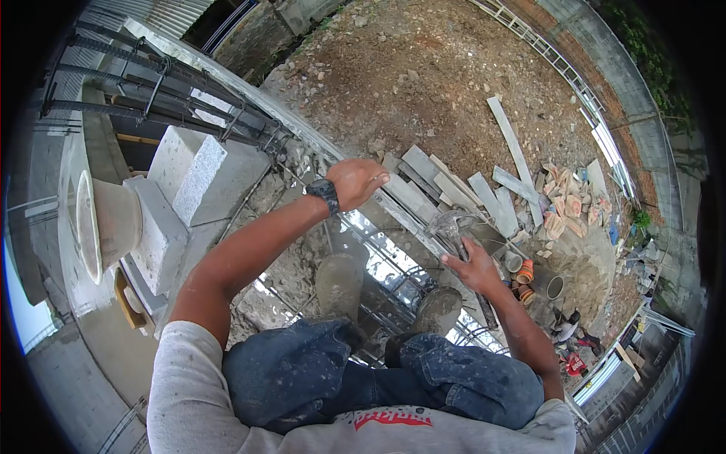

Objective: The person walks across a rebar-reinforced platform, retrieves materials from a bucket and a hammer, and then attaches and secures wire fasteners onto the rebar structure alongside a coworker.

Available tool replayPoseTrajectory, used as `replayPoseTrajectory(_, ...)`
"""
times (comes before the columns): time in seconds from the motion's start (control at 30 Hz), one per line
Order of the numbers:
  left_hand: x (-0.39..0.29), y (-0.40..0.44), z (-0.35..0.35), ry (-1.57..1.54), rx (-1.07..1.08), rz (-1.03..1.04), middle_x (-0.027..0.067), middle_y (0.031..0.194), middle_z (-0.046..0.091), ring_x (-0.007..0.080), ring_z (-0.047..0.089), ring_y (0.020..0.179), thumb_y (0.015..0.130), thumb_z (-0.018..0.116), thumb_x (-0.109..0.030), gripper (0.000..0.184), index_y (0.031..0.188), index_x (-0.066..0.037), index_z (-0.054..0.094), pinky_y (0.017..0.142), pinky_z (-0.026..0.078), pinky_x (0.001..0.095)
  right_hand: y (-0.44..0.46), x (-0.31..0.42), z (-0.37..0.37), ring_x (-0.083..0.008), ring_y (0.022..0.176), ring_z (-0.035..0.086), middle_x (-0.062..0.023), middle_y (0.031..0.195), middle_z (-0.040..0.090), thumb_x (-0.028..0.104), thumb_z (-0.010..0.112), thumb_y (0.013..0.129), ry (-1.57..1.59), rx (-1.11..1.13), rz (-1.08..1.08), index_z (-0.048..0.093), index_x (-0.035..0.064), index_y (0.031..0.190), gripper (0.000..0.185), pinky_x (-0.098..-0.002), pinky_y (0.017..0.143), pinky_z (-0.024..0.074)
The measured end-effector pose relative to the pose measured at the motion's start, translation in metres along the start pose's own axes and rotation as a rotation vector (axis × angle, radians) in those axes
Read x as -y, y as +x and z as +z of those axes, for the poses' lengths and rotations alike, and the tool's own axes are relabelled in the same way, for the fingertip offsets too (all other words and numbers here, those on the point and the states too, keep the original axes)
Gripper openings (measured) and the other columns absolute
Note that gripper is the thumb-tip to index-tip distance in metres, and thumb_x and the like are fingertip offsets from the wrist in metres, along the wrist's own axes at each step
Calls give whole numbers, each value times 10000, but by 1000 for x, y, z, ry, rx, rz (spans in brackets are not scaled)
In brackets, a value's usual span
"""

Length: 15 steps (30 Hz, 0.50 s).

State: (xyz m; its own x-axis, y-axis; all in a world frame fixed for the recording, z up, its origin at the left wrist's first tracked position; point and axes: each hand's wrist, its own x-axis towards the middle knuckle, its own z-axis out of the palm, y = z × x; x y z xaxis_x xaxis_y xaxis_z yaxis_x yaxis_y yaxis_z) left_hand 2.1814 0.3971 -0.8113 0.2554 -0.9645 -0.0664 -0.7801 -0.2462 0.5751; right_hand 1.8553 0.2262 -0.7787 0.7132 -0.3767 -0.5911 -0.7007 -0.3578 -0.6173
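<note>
My left hand [359, 184], with a dark watch on the wrist, is closed over the top edge of a long narrow board [408, 219] that runs diagonally in front of me. Its fingertips are partly hidden. My right hand [476, 268] is wrapped round the dark handle of what looks like a hammer [451, 222]. The grey, dirty head points away from me, close to the board's edge. Between my arms, wet grey mortar [283, 234] and steel bars lie around my muddy boots [340, 284].
Tied rebar [151, 76] extends at upper left. Pale blocks [204, 178], a bucket [106, 223] and a wooden-edged float [128, 299] stand at left. Beyond the board, lower ground holds planks [446, 181], broken tiles [567, 197] and pots [525, 272]. A ladder [544, 45] lies at upper right.
</note>
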Motion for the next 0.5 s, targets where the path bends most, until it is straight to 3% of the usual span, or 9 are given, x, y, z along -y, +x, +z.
replayPoseTrajectory(0.37, 3, -1, 4, -57, -52, 3, 173, 963, 687, 401, 651, 943, 1056, 487, -354, 332, 1043, -92, 691, 842, 504, 518, 1, -2, 0, -393, 1072, 674, -239, 1142, 700, 501, 727, 882, -1, 40, 11, 582, 36, 1339, 667, -459, 939, 500)
replayPoseTrajectory(0.5, 5, 3, -4, -95, 35, -81, 189, 967, 693, 412, 655, 938, 1061, 481, -359, 346, 1066, -77, 682, 832, 517, 514, 2, -2, 0, -396, 1060, 676, -243, 1123, 703, 510, 727, 880, 2, 35, 11, 587, 32, 1326, 669, -463, 929, 502)
